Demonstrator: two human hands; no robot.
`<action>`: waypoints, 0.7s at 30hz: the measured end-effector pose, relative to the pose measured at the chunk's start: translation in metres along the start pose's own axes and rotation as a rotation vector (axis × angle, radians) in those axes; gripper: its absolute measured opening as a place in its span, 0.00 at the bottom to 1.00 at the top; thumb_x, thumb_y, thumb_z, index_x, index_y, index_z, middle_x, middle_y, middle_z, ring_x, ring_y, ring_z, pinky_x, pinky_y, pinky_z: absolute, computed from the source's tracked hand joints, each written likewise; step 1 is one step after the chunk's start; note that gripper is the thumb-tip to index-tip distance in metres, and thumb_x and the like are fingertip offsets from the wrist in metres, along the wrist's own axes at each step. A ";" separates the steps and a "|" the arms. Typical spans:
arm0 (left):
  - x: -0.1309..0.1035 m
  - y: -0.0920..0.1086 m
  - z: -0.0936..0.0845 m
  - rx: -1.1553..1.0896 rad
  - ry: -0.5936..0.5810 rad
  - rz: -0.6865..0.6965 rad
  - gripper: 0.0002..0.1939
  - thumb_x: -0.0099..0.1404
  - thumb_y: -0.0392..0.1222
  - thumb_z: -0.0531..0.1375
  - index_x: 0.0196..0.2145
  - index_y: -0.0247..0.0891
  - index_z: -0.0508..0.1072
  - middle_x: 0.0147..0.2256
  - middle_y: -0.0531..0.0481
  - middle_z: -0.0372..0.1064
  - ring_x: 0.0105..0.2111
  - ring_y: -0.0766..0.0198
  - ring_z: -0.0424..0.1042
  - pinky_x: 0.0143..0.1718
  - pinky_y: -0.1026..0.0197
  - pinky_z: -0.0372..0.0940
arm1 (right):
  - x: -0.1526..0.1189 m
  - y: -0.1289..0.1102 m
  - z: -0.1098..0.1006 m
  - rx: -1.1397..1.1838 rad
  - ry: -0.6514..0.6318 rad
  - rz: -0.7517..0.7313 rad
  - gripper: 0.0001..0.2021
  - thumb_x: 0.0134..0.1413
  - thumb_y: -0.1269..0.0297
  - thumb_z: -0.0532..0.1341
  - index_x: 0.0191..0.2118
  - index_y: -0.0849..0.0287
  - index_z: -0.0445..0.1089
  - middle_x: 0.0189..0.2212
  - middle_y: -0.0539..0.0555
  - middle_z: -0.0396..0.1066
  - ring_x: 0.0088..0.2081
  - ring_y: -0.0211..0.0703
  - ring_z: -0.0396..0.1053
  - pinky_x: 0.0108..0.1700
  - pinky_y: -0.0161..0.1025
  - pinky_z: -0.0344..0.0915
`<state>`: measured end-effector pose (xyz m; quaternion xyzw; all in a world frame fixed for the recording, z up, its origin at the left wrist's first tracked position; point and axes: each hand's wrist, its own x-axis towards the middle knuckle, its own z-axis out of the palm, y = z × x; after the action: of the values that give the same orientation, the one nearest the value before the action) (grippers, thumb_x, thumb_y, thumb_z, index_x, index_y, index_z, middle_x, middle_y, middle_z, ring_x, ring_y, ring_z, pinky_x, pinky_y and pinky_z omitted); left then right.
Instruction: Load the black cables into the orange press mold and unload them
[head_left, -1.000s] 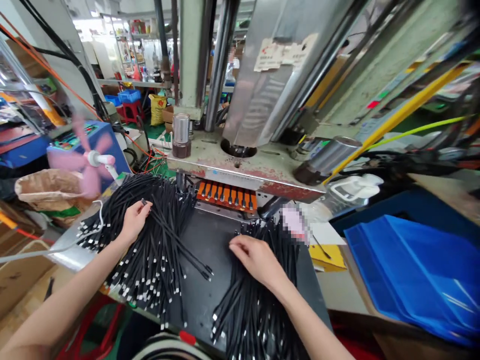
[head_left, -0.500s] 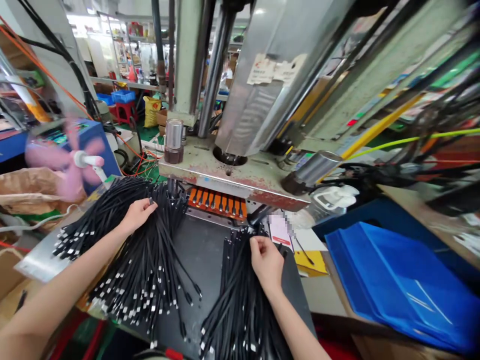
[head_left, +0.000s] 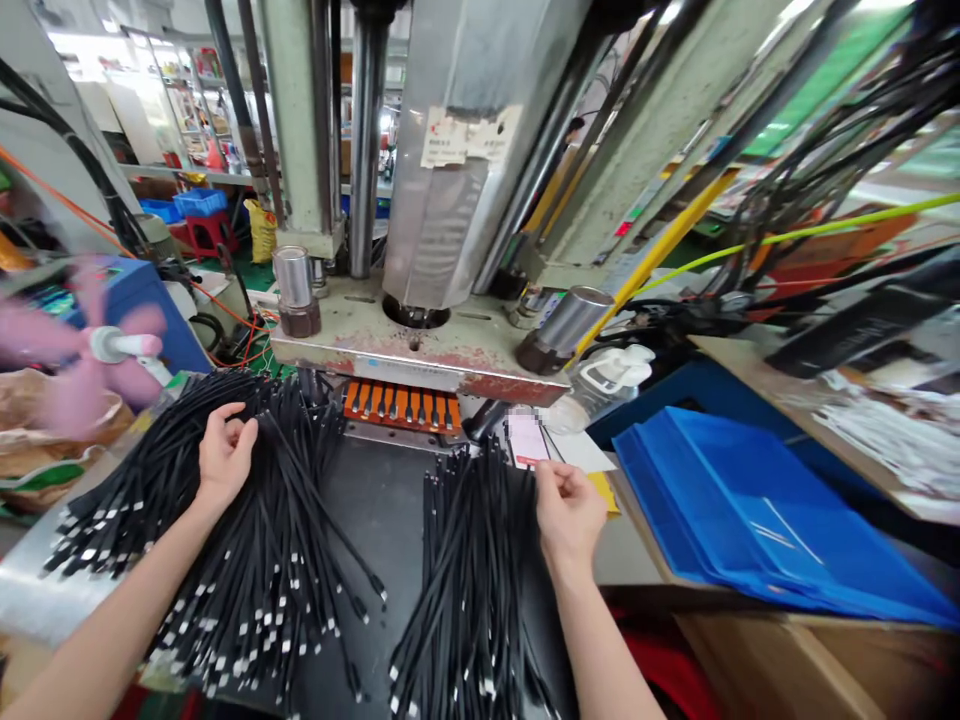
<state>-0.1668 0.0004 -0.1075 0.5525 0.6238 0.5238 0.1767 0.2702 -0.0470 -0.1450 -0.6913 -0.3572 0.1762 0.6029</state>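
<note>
A large pile of black cables [head_left: 255, 560] with pale connector ends covers the left of the dark work plate [head_left: 375, 520]. My left hand [head_left: 225, 460] is over its upper part, thumb and forefinger apart, with nothing visible between them. On the right lies a second bundle of black cables [head_left: 472, 580]. Beside its upper right side, my right hand [head_left: 571, 512] is closed in a pinch, with a thin black cable at the fingertips. Behind the plate, an orange mould [head_left: 401, 405] holds a row of black cable ends under the press.
The press plate [head_left: 420, 350] and its column [head_left: 435, 200] stand ahead. A pink fan [head_left: 105, 345] spins at left. Blue plastic sheets [head_left: 750, 510] lie at right, near a clear jug [head_left: 607, 385]. A paper card [head_left: 526, 435] is behind the right bundle.
My left hand has drawn back across the left pile, its pinch loosened. My right hand has shifted rightward off the right bundle. The whole view has turned slightly to the right.
</note>
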 end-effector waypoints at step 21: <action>0.018 0.077 0.063 -0.212 -0.974 0.344 0.12 0.64 0.44 0.58 0.43 0.37 0.73 0.53 0.40 0.65 0.51 0.57 0.67 0.43 0.60 0.68 | 0.007 0.029 0.000 -0.024 -0.088 0.030 0.23 0.43 0.43 0.62 0.30 0.63 0.71 0.20 0.52 0.70 0.22 0.40 0.64 0.26 0.36 0.59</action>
<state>-0.0837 0.0323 -0.0599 0.8055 0.3130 0.2880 0.4126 0.2832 -0.0423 -0.1719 -0.6955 -0.3747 0.2111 0.5756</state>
